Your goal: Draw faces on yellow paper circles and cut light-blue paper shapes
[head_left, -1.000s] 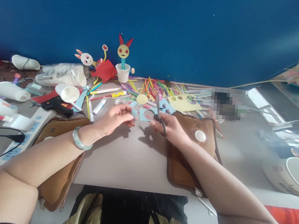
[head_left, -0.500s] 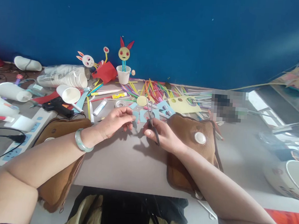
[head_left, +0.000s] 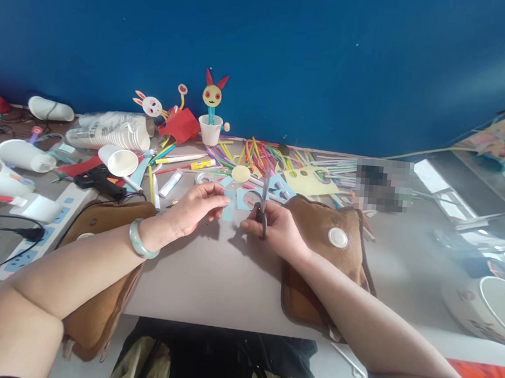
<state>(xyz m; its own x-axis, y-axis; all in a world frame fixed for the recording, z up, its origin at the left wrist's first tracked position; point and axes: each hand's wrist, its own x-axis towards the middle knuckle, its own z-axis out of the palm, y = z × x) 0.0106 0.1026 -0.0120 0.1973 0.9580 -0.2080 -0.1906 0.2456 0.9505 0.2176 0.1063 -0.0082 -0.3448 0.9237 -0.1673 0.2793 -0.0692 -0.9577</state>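
Between thumb and fingers, my left hand (head_left: 199,208) pinches a small light blue paper piece (head_left: 229,206) above the table. To its right, my right hand (head_left: 279,227) holds dark-handled scissors (head_left: 263,210), their blades pointing up and away from me. The scissors are apart from the pinched paper. Behind them lie another light blue paper (head_left: 242,200), a pale yellow paper circle (head_left: 240,173) and a yellow sheet with holes cut in it (head_left: 310,180). A white cup (head_left: 208,133) holds a rabbit-faced figure with red ears (head_left: 212,97) near the wall.
Brown cushions (head_left: 316,264) lie under both forearms. At the left are a black glue gun (head_left: 99,183), a power strip (head_left: 47,237), stacked paper cups (head_left: 112,134) and a cable. Coloured pipe cleaners (head_left: 259,154) run along the back. A white bucket (head_left: 473,305) stands at the right.
The paper in my left hand has turned and shows its flat face more. In my right hand the scissors have shifted slightly right and upright, away from the paper. The view has tilted slightly.
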